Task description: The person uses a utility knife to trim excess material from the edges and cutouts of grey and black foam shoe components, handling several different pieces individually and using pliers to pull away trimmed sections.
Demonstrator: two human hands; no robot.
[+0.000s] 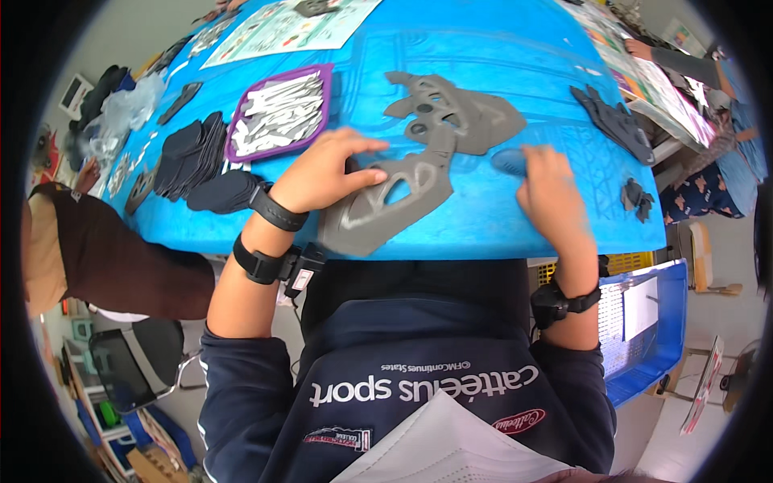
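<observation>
A flat grey cut piece with openings (pixel 394 205), shaped like part of a shoe upper, lies at the near edge of the blue table (pixel 475 233). Pale streaks run around its cutouts. My left hand (pixel 326 173) rests on its upper left part, thumb and fingers apart. To the right, my right hand (pixel 555 197) is closed around a small bluish-grey oval thing (pixel 509 162); motion blurs it, so its kind is unclear. Just beyond, more grey cut pieces (pixel 483 121) lie overlapping, touching the top of the near one.
A purple tray (pixel 328 97) of white strips stands left of centre. Beside it are stacked dark pieces (pixel 189 157). More dark pieces (pixel 612 121) lie at right. A printed sheet (pixel 274 36) lies at the far side. People sit at both sides; a blue crate (pixel 680 322) stands below right.
</observation>
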